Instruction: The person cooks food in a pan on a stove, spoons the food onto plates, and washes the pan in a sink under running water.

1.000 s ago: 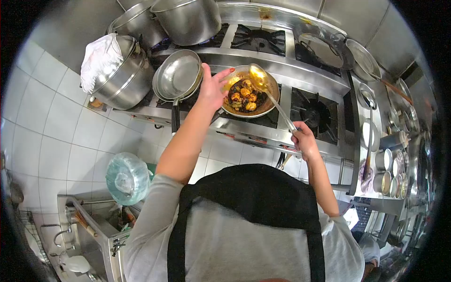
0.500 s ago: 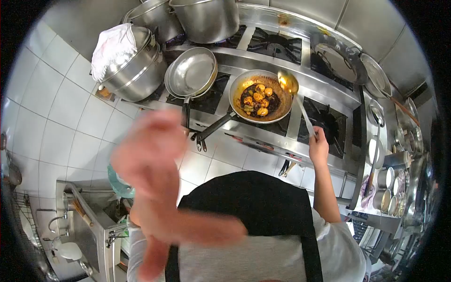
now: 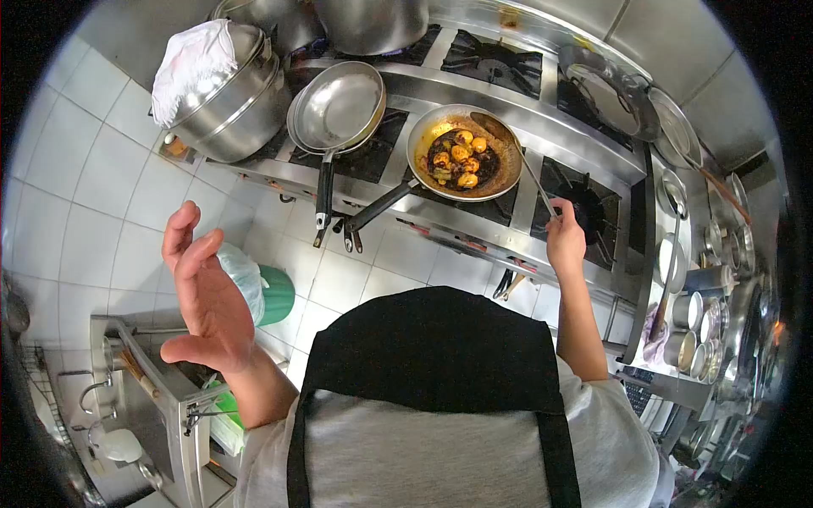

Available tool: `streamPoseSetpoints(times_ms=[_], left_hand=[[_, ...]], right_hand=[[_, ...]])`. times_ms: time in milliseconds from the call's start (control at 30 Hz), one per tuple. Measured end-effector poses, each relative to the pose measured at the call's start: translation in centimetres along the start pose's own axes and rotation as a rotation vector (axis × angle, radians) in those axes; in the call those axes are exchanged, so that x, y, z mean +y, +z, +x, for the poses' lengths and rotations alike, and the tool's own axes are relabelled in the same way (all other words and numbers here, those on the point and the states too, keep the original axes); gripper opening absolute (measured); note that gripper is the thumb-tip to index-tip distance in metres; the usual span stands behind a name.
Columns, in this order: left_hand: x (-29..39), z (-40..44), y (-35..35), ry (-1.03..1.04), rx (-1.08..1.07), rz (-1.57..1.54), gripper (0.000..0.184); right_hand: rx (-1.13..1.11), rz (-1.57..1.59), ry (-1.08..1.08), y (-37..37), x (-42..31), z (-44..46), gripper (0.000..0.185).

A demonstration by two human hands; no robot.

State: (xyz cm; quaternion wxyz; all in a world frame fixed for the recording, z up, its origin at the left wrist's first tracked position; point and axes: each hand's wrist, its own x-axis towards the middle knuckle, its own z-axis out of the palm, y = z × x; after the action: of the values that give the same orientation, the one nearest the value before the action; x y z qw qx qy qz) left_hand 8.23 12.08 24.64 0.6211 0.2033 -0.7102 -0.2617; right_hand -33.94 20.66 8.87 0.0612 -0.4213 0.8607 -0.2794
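My right hand is closed around the handle of a long metal ladle. The ladle's bowl rests inside the frying pan, by its far right edge. Several browned, orange-yellow round pieces of food lie in dark sauce in that pan, whose black handle points towards me and left. On the left, my left hand is raised off the stove with fingers spread and slightly bent, holding nothing. Below and behind it is a green bin with a plastic liner.
Stacked frying pans sit on the burner to the left. A large steel pot with a white cloth stands farther left. An open burner is right of the food pan. Metal tins and utensils crowd the right-hand counter.
My left hand has moved left and down, away from the camera, uncovering the bin. The ladle bowl has dropped from above the pan's right rim into the pan.
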Motion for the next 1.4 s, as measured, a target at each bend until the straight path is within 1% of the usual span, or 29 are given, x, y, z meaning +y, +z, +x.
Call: streamPoseSetpoints(times_ms=[100, 233, 333, 433, 467, 567, 633, 867, 967, 1067, 1167, 1267, 1367, 1400], left_hand=[[-0.2, 0.0, -0.2, -0.005, -0.017, 0.011, 0.101], [-0.3, -0.4, -0.3, -0.043, 0.001, 0.000, 0.101], [-0.6, -0.7, -0.5, -0.050, -0.033, 0.039, 0.101], [-0.7, -1.1, -0.4, -0.073, -0.017, 0.047, 0.100], [-0.7, -1.1, -0.4, -0.078, -0.016, 0.044, 0.100], [-0.6, -1.5, -0.5, -0.112, -0.014, 0.046, 0.099], [-0.5, -1.7, -0.9, -0.159, -0.016, 0.066, 0.097], [-0.5, -3.0, -1.6, -0.252, 0.022, 0.138, 0.098], [0.0, -3.6, -2.1, -0.270, 0.035, 0.166, 0.097], [0.5, -4.1, -2.5, -0.282, 0.056, 0.181, 0.096], [0.8, -4.6, -2.7, -0.294, 0.062, 0.196, 0.095], [0.8, -4.7, -2.8, -0.310, 0.056, 0.188, 0.095], [0.7, -4.5, -2.7, -0.318, 0.053, 0.181, 0.095], [0.4, -4.3, -2.9, -0.313, 0.047, 0.177, 0.095]], right_hand=[[-0.044, 0.016, 0.012, -0.4, -0.8, -0.1, 0.026], [-0.160, -0.181, -0.013, -0.2, -0.1, 0.0, 0.026], [-0.278, -0.313, -0.024, 0.3, -0.7, -0.2, 0.026], [-0.370, -0.364, -0.069, 1.6, -1.9, -0.2, 0.028], [-0.377, -0.389, -0.049, 2.1, -2.4, 0.1, 0.031], [-0.300, -0.413, -0.040, 4.7, -1.5, 1.7, 0.033], [-0.239, -0.412, -0.059, 4.9, -1.2, 2.8, 0.033], [-0.125, -0.328, -0.036, 2.5, -1.3, 9.5, 0.032], [-0.207, -0.414, 0.017, 3.4, -0.4, 13.6, 0.033], [-0.262, -0.356, -0.075, 6.1, 3.0, 17.8, 0.021], [-0.524, -0.181, -0.039, 8.1, 3.2, 20.0, 0.020], [-0.634, -0.042, -0.093, 8.4, 2.4, 20.2, 0.022], [-0.465, -0.384, -0.415, 3.9, -1.3, 18.1, 0.019], [-0.417, -0.453, -0.496, 2.5, -2.0, 17.7, 0.018]])
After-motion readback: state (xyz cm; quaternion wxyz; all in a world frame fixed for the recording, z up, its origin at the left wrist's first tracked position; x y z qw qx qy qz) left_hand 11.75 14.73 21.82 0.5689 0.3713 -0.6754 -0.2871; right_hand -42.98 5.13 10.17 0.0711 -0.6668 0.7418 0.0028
